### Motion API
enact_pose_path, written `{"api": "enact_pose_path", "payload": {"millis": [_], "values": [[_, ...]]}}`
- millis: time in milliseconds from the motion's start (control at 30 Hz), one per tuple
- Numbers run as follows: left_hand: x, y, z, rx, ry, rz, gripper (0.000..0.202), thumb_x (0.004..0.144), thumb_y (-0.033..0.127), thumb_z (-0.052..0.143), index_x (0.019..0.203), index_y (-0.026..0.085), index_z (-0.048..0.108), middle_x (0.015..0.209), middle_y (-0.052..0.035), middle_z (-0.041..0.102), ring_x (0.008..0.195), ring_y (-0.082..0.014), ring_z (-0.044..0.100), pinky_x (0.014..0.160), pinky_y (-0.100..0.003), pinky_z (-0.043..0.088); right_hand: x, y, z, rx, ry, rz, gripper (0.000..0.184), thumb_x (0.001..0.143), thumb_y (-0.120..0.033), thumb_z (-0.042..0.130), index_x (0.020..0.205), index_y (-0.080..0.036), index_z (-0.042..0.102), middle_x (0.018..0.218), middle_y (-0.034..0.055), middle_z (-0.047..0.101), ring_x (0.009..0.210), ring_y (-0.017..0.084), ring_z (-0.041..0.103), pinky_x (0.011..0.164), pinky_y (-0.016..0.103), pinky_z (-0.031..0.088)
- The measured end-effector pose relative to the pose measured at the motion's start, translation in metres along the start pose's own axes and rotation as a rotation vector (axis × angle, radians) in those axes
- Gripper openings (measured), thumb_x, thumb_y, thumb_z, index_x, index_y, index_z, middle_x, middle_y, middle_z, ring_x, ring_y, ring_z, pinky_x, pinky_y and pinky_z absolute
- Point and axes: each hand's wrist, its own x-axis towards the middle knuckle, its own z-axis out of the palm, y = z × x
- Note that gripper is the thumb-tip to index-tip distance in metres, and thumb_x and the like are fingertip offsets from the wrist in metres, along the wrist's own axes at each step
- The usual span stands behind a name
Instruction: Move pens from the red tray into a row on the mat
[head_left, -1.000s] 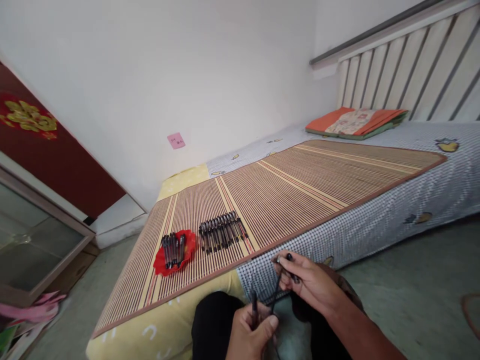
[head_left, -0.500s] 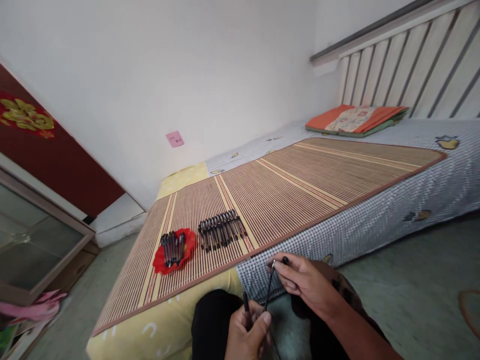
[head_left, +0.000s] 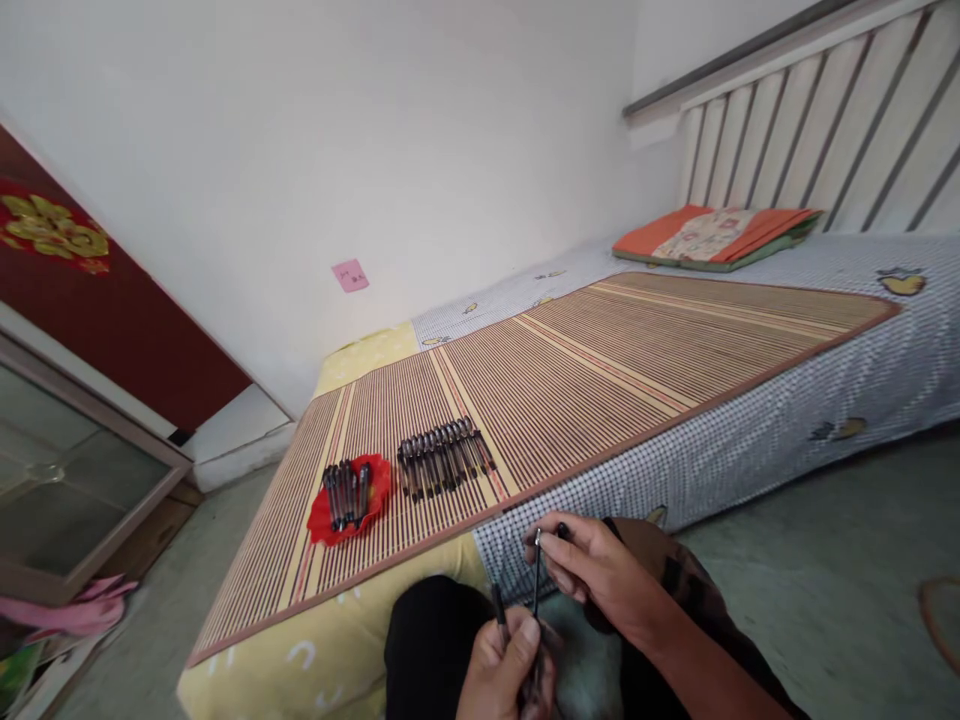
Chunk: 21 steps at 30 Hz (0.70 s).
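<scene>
Low in front of me, my left hand point(head_left: 510, 660) is closed, with a dark pen barrel point(head_left: 499, 604) poking up between thumb and fingers. A thin dark pen refill point(head_left: 536, 580) runs from this hand up to my right hand point(head_left: 596, 570). The fingertips of the right hand pinch it near its silvery tip. A small black pen part point(head_left: 562, 531) also shows at the right fingers, its kind unclear. On the mat ahead, several clear pens with dark caps lie side by side in a row point(head_left: 442, 460). More pens point(head_left: 346, 497) rest in a red scalloped dish point(head_left: 321, 524).
A striped bamboo mat point(head_left: 555, 390) covers much of the bed, whose front edge is close to my knees. Folded orange bedding point(head_left: 660, 236) lies at the far right, beside a white radiator point(head_left: 810, 120). A glass-panelled cabinet point(head_left: 75, 470) stands at left.
The refill between my hands has swung more upright. My right hand has shifted slightly down and left, and my left hand slightly right. The pens on the mat and dish stay put.
</scene>
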Motion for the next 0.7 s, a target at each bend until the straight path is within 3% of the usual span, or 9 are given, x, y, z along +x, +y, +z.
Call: {"api": "enact_pose_path", "payload": {"millis": [100,267,567,700], "values": [[0.001,0.000,0.005,0.046,0.116,0.042,0.057,0.070,0.069,0.075,0.074,0.015,0.057,0.045,0.0061,0.048,0.034,-0.0015,0.025,0.036,-0.016,0.018,0.000,0.000,0.009,-0.044,0.057,-0.033,0.037,0.088,-0.054,0.060,0.087,-0.018,0.060,0.067,-0.0011,0.059,0.046,0.007,0.041,0.041,0.021,0.030],[0.002,0.002,0.015,0.057,0.232,0.105,0.061,0.065,0.073,0.076,0.068,0.018,0.048,0.046,0.0082,0.041,0.039,-0.0027,0.027,0.039,-0.015,0.021,0.001,0.001,0.024,-0.121,0.143,-0.094,0.033,0.091,-0.052,0.055,0.084,-0.020,0.057,0.067,-0.0013,0.059,0.051,0.010,0.047,0.047,0.022,0.038],[0.003,0.001,0.017,0.055,0.260,0.103,0.061,0.066,0.073,0.075,0.069,0.019,0.047,0.050,0.0086,0.040,0.040,-0.0035,0.029,0.039,-0.017,0.019,0.006,0.007,0.038,-0.192,0.195,-0.068,0.025,0.092,-0.046,0.055,0.086,-0.022,0.057,0.064,-0.0033,0.054,0.050,0.010,0.042,0.047,0.023,0.035],[0.002,0.004,0.007,0.177,0.309,0.143,0.060,0.075,0.076,0.063,0.083,0.017,0.058,0.052,0.0068,0.044,0.040,-0.0061,0.030,0.039,-0.019,0.020,0.007,0.001,0.032,-0.225,0.208,-0.102,0.027,0.095,-0.048,0.050,0.087,-0.023,0.056,0.067,-0.0030,0.054,0.052,0.011,0.043,0.050,0.024,0.036]]}}
